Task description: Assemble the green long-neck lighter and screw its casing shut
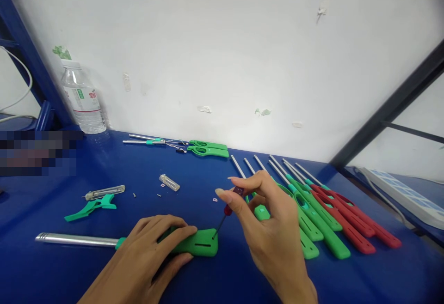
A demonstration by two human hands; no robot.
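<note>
Green lighter lies crosswise, nozzle pointing left, seemingly flat.

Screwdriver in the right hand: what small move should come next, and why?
Probably a gentle twist of the screwdriver by the right hand: its tip appears to rest on the green handle near its end, and the left hand grips that handle, which should help steady it.

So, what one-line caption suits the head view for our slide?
The left hand steadies a green lighter handle while the right hand holds a red screwdriver to one end.
</note>
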